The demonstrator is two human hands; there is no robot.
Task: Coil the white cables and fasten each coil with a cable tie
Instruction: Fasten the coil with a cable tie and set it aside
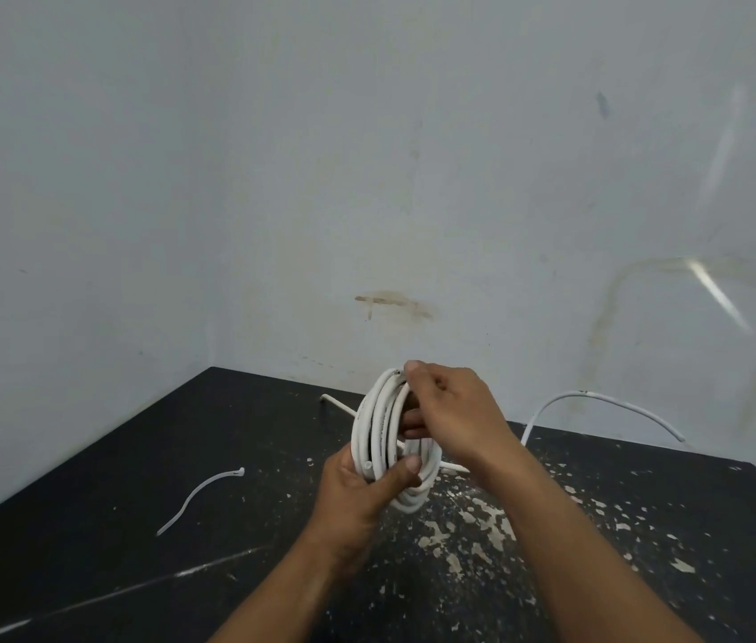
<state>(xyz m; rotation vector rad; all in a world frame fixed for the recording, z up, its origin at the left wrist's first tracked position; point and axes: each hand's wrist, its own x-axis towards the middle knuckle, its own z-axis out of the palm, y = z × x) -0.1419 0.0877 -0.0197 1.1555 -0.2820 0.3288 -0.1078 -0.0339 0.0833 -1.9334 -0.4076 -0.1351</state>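
Observation:
A coil of white cable [383, 424] stands upright above the black table [135, 457]. My left hand [362, 484] grips the coil's lower part, thumb across the loops. My right hand [448, 410] closes on the coil's top and right side, fingers through the middle. A loose white cable tie [200, 498] lies on the table to the left, apart from both hands. Another white cable [598, 403] arches up at the right rear, and a further white cable end [334, 403] pokes out behind the coil.
A pale wall rises right behind the table, forming a corner at the left. Chipped paint flecks mark the table top in front and to the right. The table's right edge runs diagonally at the far right.

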